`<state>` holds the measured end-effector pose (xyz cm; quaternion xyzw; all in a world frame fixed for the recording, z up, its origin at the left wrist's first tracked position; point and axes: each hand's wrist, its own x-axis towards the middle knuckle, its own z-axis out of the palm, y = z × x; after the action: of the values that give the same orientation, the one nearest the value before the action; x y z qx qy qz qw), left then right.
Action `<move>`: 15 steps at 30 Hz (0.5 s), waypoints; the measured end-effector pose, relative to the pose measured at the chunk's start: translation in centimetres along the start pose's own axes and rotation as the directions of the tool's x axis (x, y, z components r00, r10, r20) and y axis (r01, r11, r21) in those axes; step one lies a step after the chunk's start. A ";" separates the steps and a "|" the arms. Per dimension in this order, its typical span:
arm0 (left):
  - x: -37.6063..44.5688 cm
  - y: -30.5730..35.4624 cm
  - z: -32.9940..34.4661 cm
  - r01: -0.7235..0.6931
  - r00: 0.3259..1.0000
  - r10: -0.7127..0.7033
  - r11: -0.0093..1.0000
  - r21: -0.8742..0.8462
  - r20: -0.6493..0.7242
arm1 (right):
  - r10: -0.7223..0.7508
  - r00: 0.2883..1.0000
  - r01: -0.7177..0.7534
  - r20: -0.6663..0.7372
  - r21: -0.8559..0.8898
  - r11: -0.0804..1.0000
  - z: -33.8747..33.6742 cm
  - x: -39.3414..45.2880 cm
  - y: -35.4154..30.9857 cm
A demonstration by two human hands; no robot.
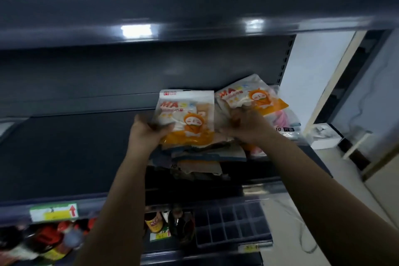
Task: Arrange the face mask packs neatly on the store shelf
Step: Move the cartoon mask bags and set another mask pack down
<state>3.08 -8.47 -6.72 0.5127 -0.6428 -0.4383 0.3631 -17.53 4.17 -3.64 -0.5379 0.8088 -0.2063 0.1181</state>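
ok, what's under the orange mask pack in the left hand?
Under the orange mask pack held by the left hand: a messy pile of packs on the shelf. Their count is hidden.

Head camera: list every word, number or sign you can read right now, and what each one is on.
"MA", red, rest washed out: mask pack in the left hand.
"MA", rest blurred: tilted mask pack in the right hand.
"10", then unreadable characters: clear pack at the right of the pile.
"10": pack edge low in the pile.
Red up arrow: shelf label; its text is blurred.
Bottle labels below: unreadable.
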 end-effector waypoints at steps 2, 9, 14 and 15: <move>-0.6 -0.5 -0.4 0.032 0.997 -0.038 0.996 -0.080 -0.072 | 0.029 0.999 -0.028 -0.013 0.081 0.996 0.2 0.3 0.1; -4.4 -1.6 -1.8 -0.010 0.983 -0.052 0.942 -0.335 -0.174 | 0.093 0.992 -0.127 0.088 0.641 0.757 0.1 -0.1 -0.1; -7.7 -1.0 -2.8 -0.109 0.966 0.003 0.913 -0.393 -0.260 | 0.118 0.992 -0.101 0.046 0.849 0.519 0.4 -0.8 -0.9; -8.3 -1.1 -3.1 -0.120 0.959 0.003 0.910 -0.396 -0.284 | 0.122 0.992 -0.045 -0.023 0.848 0.528 0.7 -0.7 -0.7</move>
<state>8.04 -1.08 -6.75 0.4608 -0.4954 -0.4753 0.5624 -16.40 4.45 -4.02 -0.3658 0.6369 -0.5868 0.3409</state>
